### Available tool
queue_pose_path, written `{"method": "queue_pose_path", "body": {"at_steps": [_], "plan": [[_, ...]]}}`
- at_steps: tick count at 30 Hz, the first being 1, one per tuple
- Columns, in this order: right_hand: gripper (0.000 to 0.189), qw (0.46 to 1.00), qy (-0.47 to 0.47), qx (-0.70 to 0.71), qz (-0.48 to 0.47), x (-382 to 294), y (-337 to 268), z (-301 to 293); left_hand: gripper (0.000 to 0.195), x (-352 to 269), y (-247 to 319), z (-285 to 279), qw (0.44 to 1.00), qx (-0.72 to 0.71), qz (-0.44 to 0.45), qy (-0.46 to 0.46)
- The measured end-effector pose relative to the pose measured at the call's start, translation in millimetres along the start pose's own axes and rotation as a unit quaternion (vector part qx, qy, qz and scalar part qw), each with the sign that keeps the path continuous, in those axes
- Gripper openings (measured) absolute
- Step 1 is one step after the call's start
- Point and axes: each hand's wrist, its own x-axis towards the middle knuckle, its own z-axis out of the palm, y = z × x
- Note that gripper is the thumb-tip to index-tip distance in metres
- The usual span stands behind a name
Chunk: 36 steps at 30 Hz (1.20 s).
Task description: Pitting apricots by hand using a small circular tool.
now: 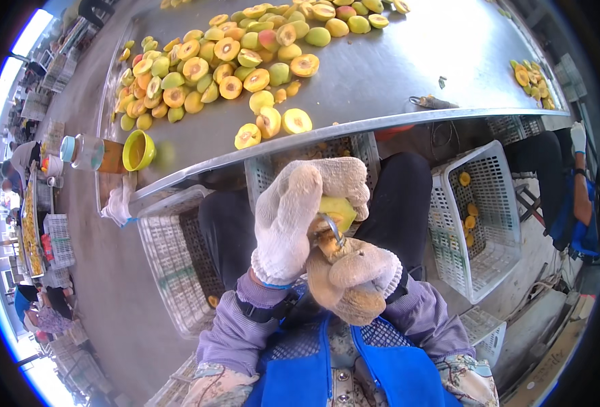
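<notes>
My left hand (289,213), in a knitted work glove, is curled around a yellow-green peach half (339,209) above my lap. My right hand (358,282), gloved too, grips a pitting tool (335,229) with a curved metal loop. That loop is up against the fruit; the cut face is mostly hidden by my left thumb and the tool. Beyond my hands, a heap of halved peaches (213,66), many with the stone showing, covers part of the metal table (376,76). A few cut halves (297,121) lie near its front edge.
Plastic crates stand left (172,264) and right (475,224) of my legs, the right one holding several peach halves. Another crate (261,178) sits under the table edge. A drink jar (94,152), a green bowl (139,150) and a second tool (432,103) are on the table. A co-worker's gloved hand (578,137) shows at right.
</notes>
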Motion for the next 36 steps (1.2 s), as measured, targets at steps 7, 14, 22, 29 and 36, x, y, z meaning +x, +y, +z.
{"method": "queue_pose_path", "body": {"at_steps": [7, 14, 22, 29, 36], "plan": [[0.03, 0.998, 0.048, 0.002, 0.043, 1, -1, -3, 0.052, 7, 0, -6, 0.995, 0.061, 0.063, -0.045], [0.034, 0.995, 0.053, 0.063, 0.065, 0, 3, -6, 0.044, 18, -5, -19, 0.983, 0.044, 0.122, -0.127], [0.03, 0.997, 0.046, -0.067, -0.006, 18, -11, -12, 0.045, 27, -11, -38, 0.995, -0.075, -0.01, 0.071], [0.022, 0.961, 0.223, -0.163, 0.001, 11, -34, -25, 0.033, 15, -3, -195, 0.749, 0.603, 0.103, 0.254], [0.022, 0.91, 0.296, -0.251, 0.145, 38, -41, -16, 0.064, 131, -34, -167, 0.676, 0.713, -0.082, 0.167]]}}
